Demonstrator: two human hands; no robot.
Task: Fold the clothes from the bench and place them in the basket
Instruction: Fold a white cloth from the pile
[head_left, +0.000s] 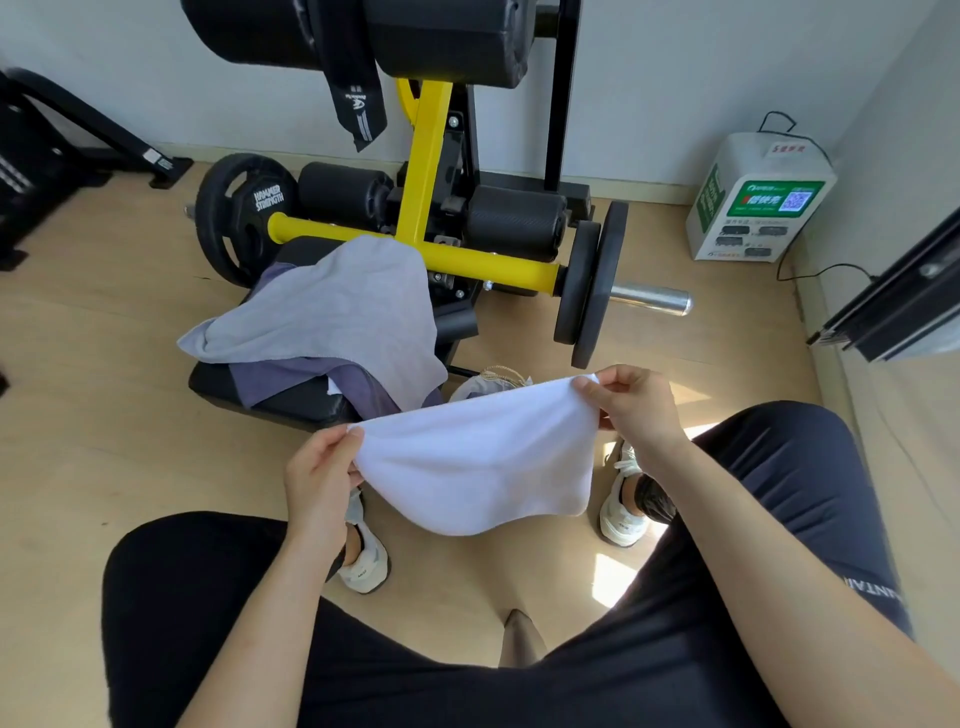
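A soft grey towel (322, 312) and a rumpled purple garment (283, 374) lie heaped on the padded black bench (218, 387). In front of the bench, the left hand (317, 478) pinches 1 corner of a smooth white cloth (483, 462) that sags in a curve. The basket (501, 375) is mostly hidden behind the cloth, and the right hand (636, 405) pinches the other corner.

white cloth (478, 467): soft, matt | bench pad (291, 400): black, perhaps vinyl | bar end (652, 300): shiny metal
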